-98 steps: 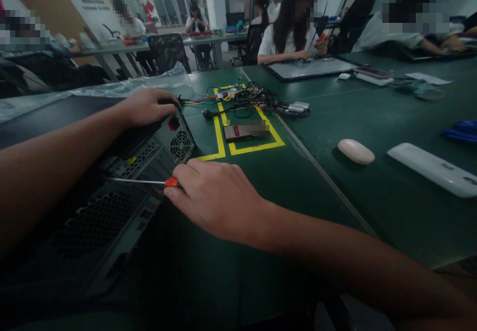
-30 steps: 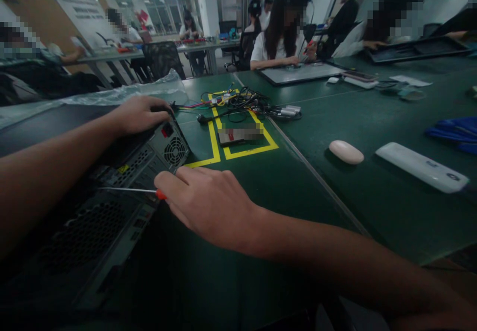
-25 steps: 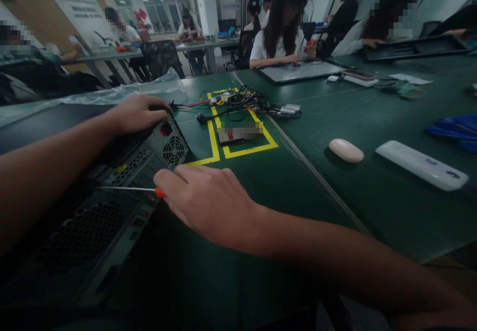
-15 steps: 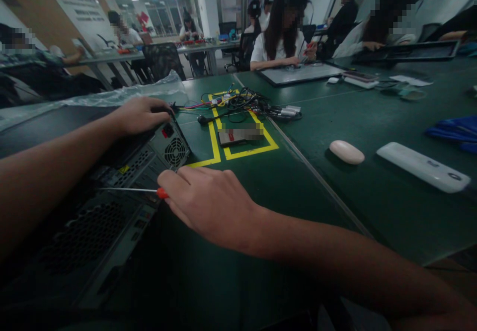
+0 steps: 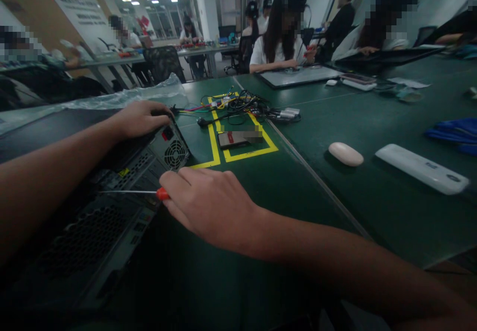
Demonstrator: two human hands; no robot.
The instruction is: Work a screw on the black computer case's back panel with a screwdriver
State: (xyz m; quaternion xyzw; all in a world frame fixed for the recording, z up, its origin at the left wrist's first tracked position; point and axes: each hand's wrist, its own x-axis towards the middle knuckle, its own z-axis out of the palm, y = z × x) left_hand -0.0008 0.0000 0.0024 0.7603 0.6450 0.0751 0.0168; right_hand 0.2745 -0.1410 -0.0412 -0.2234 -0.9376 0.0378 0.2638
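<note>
A desktop computer case (image 5: pixel 112 206) lies on its side on the green table (image 5: pixel 290 197), its rear panel with a round fan grille (image 5: pixel 175 154) facing me. My right hand (image 5: pixel 208 204) is closed around a red-handled screwdriver (image 5: pixel 149 192); its thin metal shaft points left onto the rear panel. My left hand (image 5: pixel 139 118) rests curled over the case's far upper corner, pressing on it.
Yellow tape marks boxes (image 5: pixel 248 152) holding a small dark drive (image 5: pixel 233 137) and a bundle of cables (image 5: pixel 242 103). To the right lie a pale mouse (image 5: pixel 346 153), a white keyboard (image 5: pixel 421 168) and blue cloth (image 5: pixel 456 132). A plastic bag (image 5: pixel 141 90) lies behind the case. Other people work at nearby tables.
Almost nothing differs. My right hand with the screwdriver has shifted very slightly; my left hand stays on the case corner. The view has drifted a little.
</note>
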